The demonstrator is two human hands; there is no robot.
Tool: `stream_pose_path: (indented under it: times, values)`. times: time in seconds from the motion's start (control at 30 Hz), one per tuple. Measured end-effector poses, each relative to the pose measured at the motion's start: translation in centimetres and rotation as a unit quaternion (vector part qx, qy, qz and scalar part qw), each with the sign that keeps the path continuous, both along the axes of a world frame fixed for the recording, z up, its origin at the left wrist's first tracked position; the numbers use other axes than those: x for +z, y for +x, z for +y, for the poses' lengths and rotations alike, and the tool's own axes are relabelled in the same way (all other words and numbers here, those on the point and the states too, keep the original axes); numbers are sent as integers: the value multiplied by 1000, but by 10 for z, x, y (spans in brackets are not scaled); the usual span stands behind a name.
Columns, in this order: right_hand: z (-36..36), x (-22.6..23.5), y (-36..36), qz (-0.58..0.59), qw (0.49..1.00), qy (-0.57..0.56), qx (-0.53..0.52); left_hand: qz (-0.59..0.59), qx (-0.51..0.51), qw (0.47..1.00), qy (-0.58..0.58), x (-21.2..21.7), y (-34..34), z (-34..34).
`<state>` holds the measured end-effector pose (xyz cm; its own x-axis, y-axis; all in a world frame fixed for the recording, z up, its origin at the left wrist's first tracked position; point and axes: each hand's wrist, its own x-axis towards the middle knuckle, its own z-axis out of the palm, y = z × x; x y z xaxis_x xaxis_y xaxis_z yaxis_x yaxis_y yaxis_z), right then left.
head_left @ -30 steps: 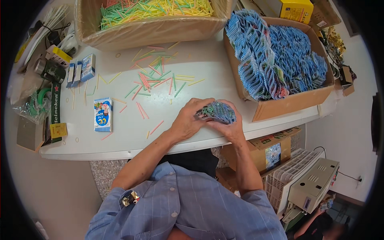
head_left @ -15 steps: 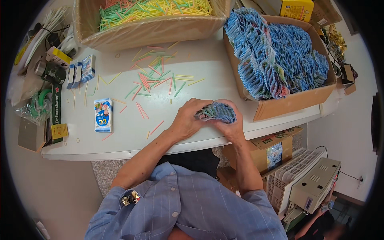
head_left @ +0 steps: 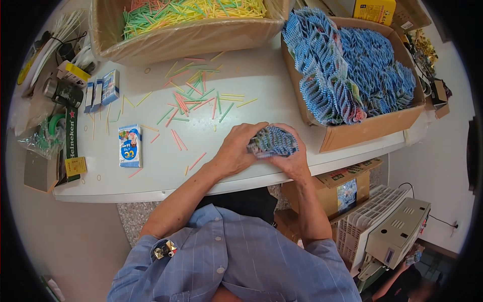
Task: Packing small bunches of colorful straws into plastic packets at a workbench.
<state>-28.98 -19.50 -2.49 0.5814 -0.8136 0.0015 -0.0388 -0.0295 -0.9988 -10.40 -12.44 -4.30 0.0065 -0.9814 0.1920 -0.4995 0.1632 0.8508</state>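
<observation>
A long white desk [head_left: 151, 173] with a rounded front edge spans the scene, evenly lit (no hard shadows). Below its front edge lies speckled grey stone floor [head_left: 133, 216]. Past the desk's right end, a plain white wall [head_left: 427, 166] stands behind a beige metal machine [head_left: 400, 234].

Both my forearms come up from the lower edge, bare below rolled blue sleeves, and converge ahead of my chest, with the elbows bent and spread wide. My left hand [head_left: 235, 151] lies knuckles-up, fingers curled inward toward the right, its grip closed from the left side. My right hand [head_left: 292, 160] mirrors it just beside, wrist bent inward and fingers wrapped round from below and behind, so the two hands sit nearly touching with palms facing each other.
</observation>
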Motion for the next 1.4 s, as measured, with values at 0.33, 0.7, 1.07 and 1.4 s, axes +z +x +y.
stream_pose_path:
  times: [0.33, 0.7, 1.07, 1.4]
  values:
    - [2, -3, -8, 59, 996, -70, 16, 18, 14, 999, -25, 11, 0, -4]
    - [13, 39, 14, 153, 967, -201, -33, -24, -25, 998, -46, -9, 3, -10]
    - [20, 119, 0, 61, 894, -442, -28, 322, -41, 941, -92, 71, -7, 1]
    - [-171, 211, -11, 112, 847, -410, -320, 276, 37, 960, 16, 66, 2, 0]
